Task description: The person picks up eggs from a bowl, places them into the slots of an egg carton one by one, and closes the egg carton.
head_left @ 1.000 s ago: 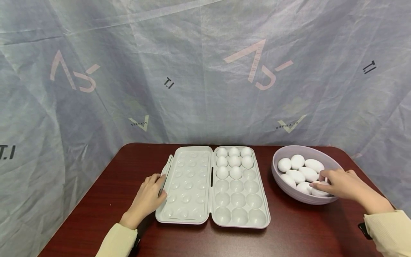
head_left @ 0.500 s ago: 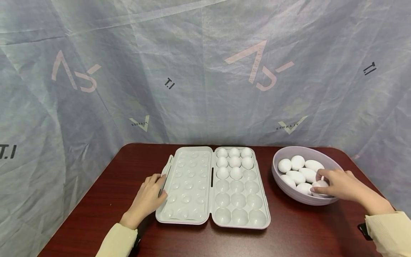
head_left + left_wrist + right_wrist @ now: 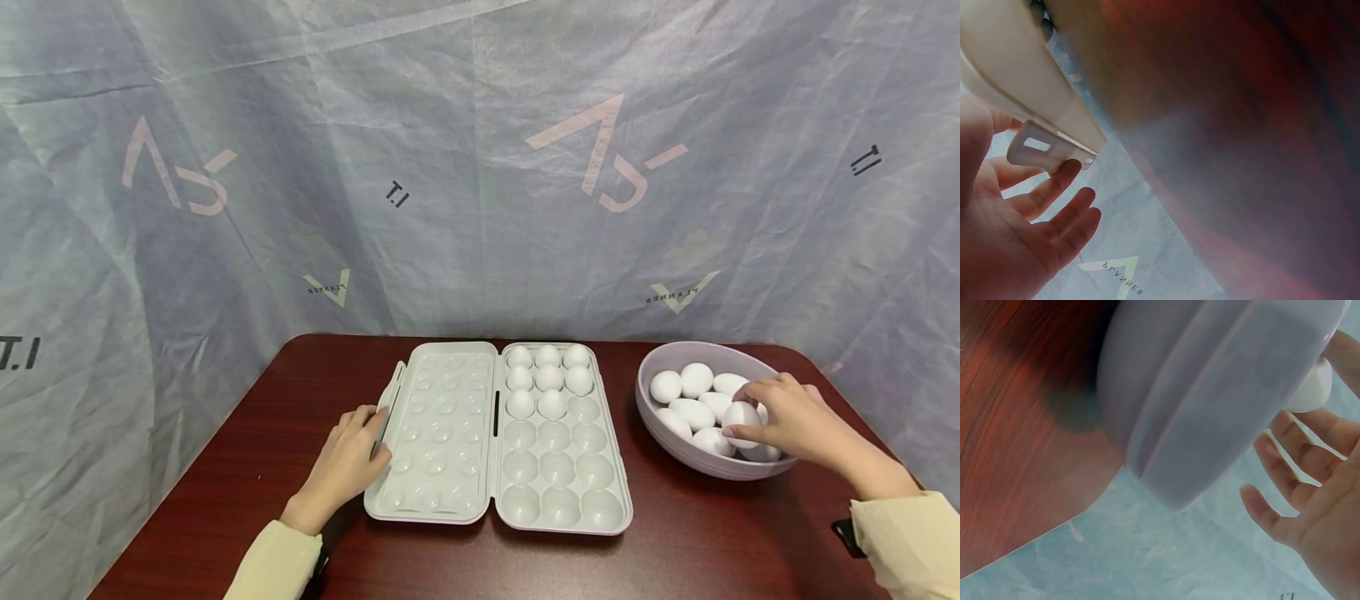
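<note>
On the table lies an unfolded white plastic egg box, its dimpled lid (image 3: pixel 442 408) at left and its cupped tray (image 3: pixel 557 467) at right, with several white eggs (image 3: pixel 548 378) in the far rows. My left hand (image 3: pixel 348 450) holds the lid's side flap (image 3: pixel 1054 149) lightly between thumb and fingers; the left wrist view shows the other fingers loose below. At right, my right hand (image 3: pixel 797 423) grips a white egg (image 3: pixel 741 421) above the others in the lilac bowl (image 3: pixel 705 462). In the right wrist view the bowl's wall hides part of the egg.
The dark red wooden table (image 3: pixel 675 550) carries the box and the bowl. More white eggs (image 3: pixel 692 414) lie in the bowl. A grey printed cloth (image 3: pixel 480 208) hangs behind the table.
My right hand has gripped an egg in the bowl and lifted it slightly, turning it more upright. The left hand and the egg box have stayed where they were.
</note>
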A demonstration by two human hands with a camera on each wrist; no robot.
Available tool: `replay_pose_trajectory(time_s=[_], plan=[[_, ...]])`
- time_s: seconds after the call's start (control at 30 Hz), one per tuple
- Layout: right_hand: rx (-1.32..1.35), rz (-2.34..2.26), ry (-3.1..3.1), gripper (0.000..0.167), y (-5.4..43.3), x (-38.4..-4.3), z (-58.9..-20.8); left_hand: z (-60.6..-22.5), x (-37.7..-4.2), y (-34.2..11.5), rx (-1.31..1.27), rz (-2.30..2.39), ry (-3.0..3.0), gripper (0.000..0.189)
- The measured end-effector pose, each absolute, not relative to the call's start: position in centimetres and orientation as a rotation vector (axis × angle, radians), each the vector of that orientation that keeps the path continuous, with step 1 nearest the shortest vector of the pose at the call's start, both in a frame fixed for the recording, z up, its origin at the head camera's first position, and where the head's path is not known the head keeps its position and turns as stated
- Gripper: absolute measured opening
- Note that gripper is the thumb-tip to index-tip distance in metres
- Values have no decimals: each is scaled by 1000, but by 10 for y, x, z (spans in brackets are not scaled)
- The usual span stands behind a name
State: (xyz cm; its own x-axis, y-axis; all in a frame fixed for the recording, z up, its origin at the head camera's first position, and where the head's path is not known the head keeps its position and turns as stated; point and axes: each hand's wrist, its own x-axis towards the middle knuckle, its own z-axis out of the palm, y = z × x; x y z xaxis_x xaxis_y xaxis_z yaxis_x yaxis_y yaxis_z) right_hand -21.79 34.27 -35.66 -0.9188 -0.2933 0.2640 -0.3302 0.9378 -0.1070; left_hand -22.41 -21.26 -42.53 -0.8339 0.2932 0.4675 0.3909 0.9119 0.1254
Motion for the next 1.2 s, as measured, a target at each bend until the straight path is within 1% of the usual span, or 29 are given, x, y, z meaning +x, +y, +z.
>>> replay_pose_trajectory(time_s=[0.47, 0.63, 0.87, 1.1, 1.2], plan=[[598, 282, -2569, 37, 322, -230, -353, -424, -223, -212, -489, -297, -2635, 45], [660, 280, -2485, 37, 309, -237, -350, -423, -223, -212, -489, -295, -2635, 45], [738, 288, -2419, 41, 287, -247, -346, -423, -223, -211, -483, -305, -2632, 46], [793, 307, -2398, 40, 263, -255, -347, -422, -224, -211, -482, -296, -2631, 46], [819, 333, -2395, 42, 252, -258, -349, -422, -224, -211, -484, -293, -2631, 46]])
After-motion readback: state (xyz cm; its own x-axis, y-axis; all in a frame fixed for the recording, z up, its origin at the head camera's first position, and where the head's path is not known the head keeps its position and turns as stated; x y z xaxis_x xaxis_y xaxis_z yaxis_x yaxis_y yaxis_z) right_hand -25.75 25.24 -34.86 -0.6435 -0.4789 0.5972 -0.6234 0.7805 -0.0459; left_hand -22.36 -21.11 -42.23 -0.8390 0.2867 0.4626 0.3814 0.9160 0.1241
